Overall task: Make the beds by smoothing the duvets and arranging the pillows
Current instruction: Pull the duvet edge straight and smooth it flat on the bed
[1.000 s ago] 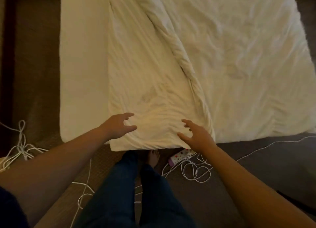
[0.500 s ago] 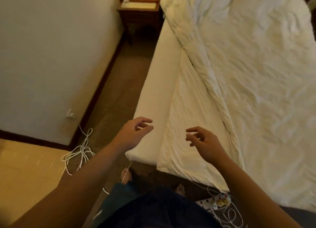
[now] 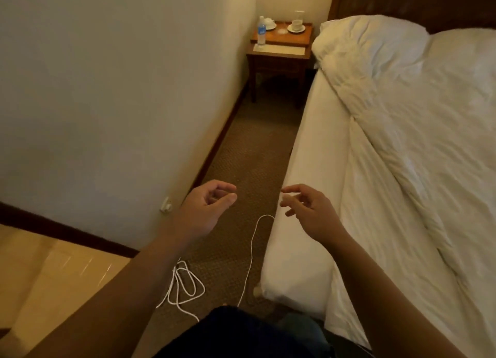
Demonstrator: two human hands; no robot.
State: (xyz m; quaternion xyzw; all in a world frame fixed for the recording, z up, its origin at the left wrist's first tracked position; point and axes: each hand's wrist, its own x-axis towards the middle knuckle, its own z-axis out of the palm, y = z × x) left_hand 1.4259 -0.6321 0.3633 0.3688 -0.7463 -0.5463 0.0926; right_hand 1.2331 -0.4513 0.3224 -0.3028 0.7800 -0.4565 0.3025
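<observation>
Both hands have come off the duvet [image 3: 418, 132] since a second ago and now hang in the air over the gap between wall and bed, while the view has swung up toward the nightstand. White and rumpled, the duvet lies on the bed [image 3: 303, 196], its near edge rolled in a thick ridge running from the head down toward the foot; the right side is cut off by the frame. A strip of bare mattress shows beside it. One pillow [image 3: 357, 41] sits at the head against a dark headboard, partly under the duvet's top fold, so its outline is hard to trace. The nightstand [image 3: 279, 59] stands in the corner with a tray, a bottle [image 3: 261, 34] and cups too small to make out clearly. A white cable [image 3: 185, 285] loops on the carpet. The left hand [image 3: 206, 210] holds nothing, fingers loosely curled toward the thumb. The right hand [image 3: 308, 210] holds nothing either, fingers spread and relaxed, just beside the mattress edge.
</observation>
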